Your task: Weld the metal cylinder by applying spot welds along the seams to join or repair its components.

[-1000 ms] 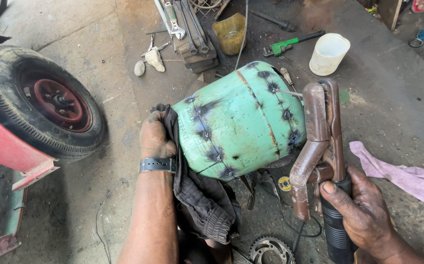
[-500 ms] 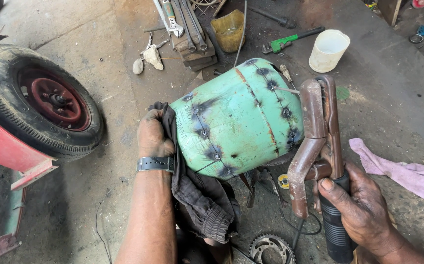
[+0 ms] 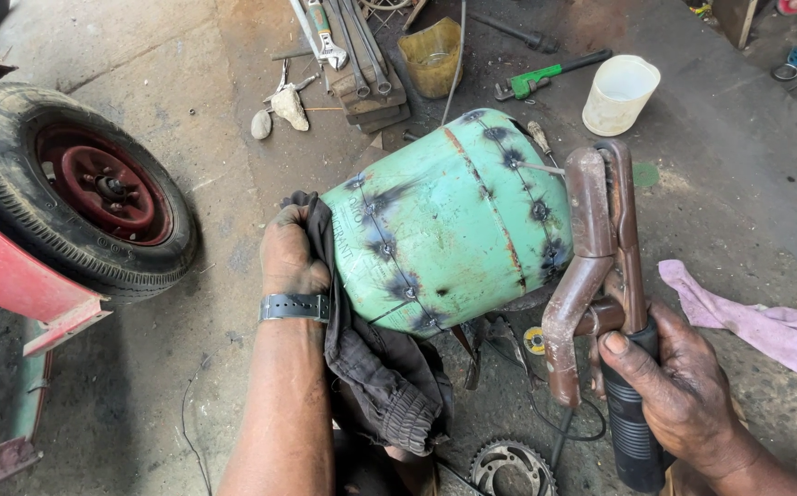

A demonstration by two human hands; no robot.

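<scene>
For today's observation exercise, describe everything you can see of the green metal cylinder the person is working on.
The green metal cylinder lies on its side on the workshop floor. Its pale green paint is worn, with a rusty seam around the middle and rows of dark burnt weld spots. The left hand steadies one end through a dark cloth. The right hand holds a rusty electrode holder at its other side.
</scene>
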